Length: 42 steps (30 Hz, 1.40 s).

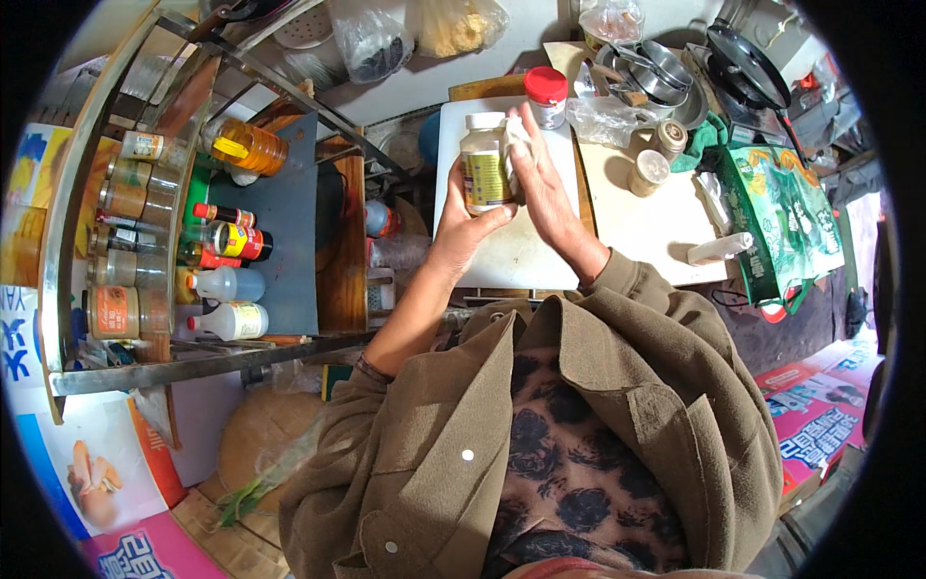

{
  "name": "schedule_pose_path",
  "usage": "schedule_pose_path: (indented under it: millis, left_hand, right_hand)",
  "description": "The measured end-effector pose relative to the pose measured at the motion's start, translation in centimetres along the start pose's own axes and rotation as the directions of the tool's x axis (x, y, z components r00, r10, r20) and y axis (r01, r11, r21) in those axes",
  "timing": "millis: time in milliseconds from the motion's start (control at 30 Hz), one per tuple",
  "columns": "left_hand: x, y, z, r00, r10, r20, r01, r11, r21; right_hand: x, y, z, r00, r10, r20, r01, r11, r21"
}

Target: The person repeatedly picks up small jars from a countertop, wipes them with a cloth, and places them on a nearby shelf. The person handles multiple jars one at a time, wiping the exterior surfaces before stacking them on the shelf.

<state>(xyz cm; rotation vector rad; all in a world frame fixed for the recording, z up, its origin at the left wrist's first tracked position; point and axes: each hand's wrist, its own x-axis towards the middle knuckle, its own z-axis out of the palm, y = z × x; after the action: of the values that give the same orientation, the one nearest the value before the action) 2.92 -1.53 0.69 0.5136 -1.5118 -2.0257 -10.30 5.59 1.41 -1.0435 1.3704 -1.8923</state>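
My left hand (459,232) is closed around the lower part of a bottle (484,166) with a white cap and a yellow-green label, held upright. With straight fingers, my right hand (550,193) presses a crumpled white cloth (518,145) against the bottle's right side. Both hands are above a white board (526,259) on the table. Just beyond my right fingertips stands a jar with a red lid (547,89).
On the left, a metal rack (203,362) carries several sauce bottles, jars and an oil bottle (253,147). Two small jars (649,174), pans (656,72), a green cloth (707,143) and a green shopping bag (781,217) are on the right.
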Motion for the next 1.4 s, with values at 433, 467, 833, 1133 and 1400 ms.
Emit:
schedule_pose_path:
  millis: [433,467,833,1133,1400]
  left_hand:
    - [0.5,-0.4,-4.3,0.986,-0.02,0.167,-0.056,0.897,0.439]
    - [0.5,0.0,-4.7,0.993,-0.009,0.121,-0.033,0.94,0.34]
    - [-0.8,-1.1,-1.6,0.928,0.367,-0.066,-0.308,0.853,0.421]
    - [-1.7,-0.3,-1.4,0.761,0.649,0.011,-0.472,0.542,0.695]
    - [0.4,11.0,-7.5,0.784,0.613,-0.103,-0.465,0.688,0.558]
  right_hand:
    - [-3.1,2.4,-0.1,0.836,0.526,0.156,-0.513,0.649,0.562]
    - [-3.1,2.4,-0.3,0.898,0.408,0.165,-0.429,0.726,0.537]
    - [-4.4,4.7,-0.8,0.646,0.624,0.44,-0.716,0.295,0.633]
    - [-5.0,5.1,-0.7,0.602,0.587,0.541,-0.693,0.047,0.719]
    - [-4.2,2.8,-0.8,0.525,0.635,0.567,-0.809,0.58,0.1]
